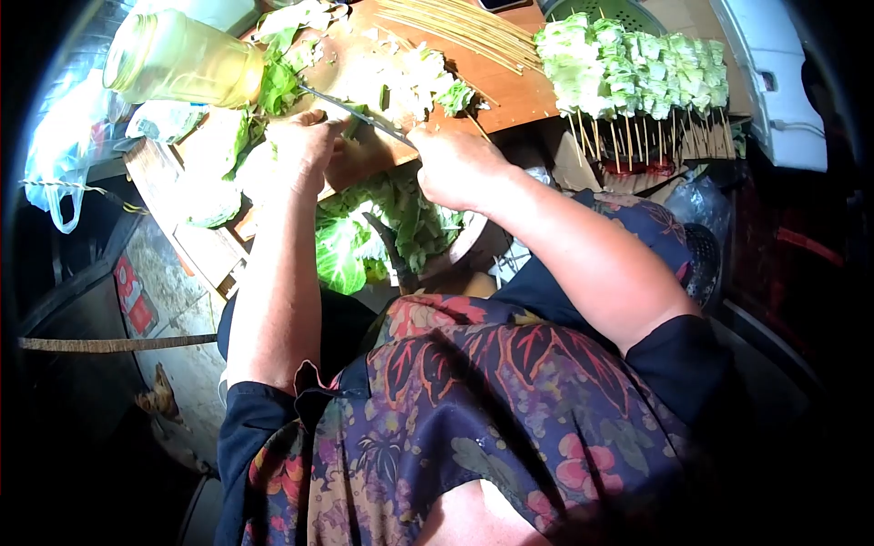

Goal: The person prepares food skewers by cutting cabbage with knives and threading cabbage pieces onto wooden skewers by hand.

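Note:
My right hand (460, 168) is closed around the handle end of a knife (364, 118), whose narrow blade points up and left over the wooden board (510, 98). Close to the blade, my left hand (305, 144) has its fingers curled together at the board's near edge; what they pinch is hidden. Green cabbage leaves (280, 82) lie just beyond the left fingers. Chopped pale cabbage pieces (423, 77) are scattered on the board past the knife.
Several cabbage skewers (633, 68) stand in rows at the right. Bare bamboo sticks (464, 27) lie at the back. A large glass jar (182, 62) is at the left. Below the board, a container holds loose cabbage leaves (346, 250). A plastic bag (68, 150) hangs far left.

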Action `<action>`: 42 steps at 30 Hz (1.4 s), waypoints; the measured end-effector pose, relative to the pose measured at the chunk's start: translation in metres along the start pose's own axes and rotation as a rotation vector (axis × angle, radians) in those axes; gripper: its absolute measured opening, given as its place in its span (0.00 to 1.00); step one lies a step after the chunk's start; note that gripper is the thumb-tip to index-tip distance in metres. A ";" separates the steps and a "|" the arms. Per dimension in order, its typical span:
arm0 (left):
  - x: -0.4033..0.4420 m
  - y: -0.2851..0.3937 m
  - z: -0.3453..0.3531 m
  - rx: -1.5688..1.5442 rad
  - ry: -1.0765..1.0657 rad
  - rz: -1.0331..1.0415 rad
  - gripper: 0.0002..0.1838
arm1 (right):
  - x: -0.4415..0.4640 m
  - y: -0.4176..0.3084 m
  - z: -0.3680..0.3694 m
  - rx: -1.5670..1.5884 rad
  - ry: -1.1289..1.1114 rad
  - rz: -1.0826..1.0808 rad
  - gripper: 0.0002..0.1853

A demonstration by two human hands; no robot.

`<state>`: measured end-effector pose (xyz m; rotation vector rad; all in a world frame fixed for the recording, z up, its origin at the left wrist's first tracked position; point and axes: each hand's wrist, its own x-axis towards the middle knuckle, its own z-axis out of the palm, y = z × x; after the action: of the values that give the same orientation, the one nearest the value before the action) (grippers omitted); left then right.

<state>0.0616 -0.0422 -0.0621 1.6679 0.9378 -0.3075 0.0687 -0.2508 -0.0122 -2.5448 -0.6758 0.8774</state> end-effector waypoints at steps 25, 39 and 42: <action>-0.036 0.013 -0.066 -0.492 0.169 0.332 0.08 | -0.012 -0.010 0.018 -0.070 -0.091 -0.037 0.26; -0.059 0.014 -0.052 -0.703 -0.094 0.302 0.23 | 0.003 -0.016 0.042 -0.116 -0.119 -0.016 0.40; -0.056 0.012 -0.053 -0.783 -0.147 0.309 0.20 | 0.004 -0.015 0.024 -0.022 -0.004 0.007 0.29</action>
<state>0.0201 -0.0179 -0.0006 1.0200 0.5646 0.1414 0.0507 -0.2324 -0.0250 -2.5675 -0.6819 0.8825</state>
